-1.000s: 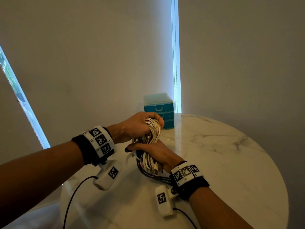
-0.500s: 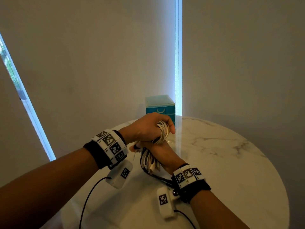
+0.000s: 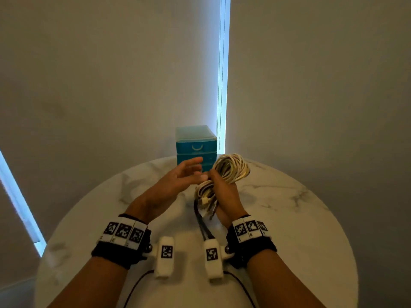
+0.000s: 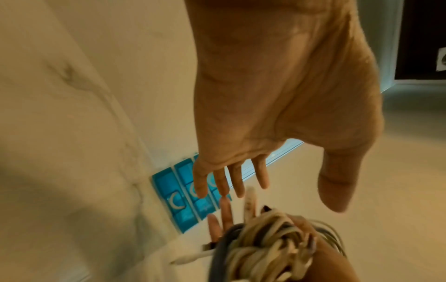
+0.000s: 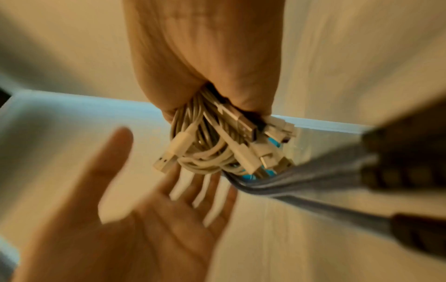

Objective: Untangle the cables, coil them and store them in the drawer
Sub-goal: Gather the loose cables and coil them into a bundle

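Note:
My right hand (image 3: 222, 190) grips a thick bundle of white cables (image 3: 230, 168) around its middle, held upright above the marble table (image 3: 289, 218). The loops stick out above the fist and the plug ends (image 5: 243, 137) hang below it, along with a black cable (image 3: 201, 221) that trails toward my wrist. My left hand (image 3: 185, 172) is open beside the bundle, fingers straight and pointing at the blue drawer unit (image 3: 195, 147), holding nothing. In the left wrist view the left hand's fingers (image 4: 231, 179) spread in front of the drawer unit (image 4: 181, 200). All three drawers look closed.
The drawer unit stands at the table's far edge against the wall. A bright window strip (image 3: 223, 74) runs up behind it. The round table's edge curves close on both sides.
My left hand has let go of the cable bundle and opened, moving toward the drawers. My right hand has raised the bundle and carried it right and farther from me. The head view has tilted down.

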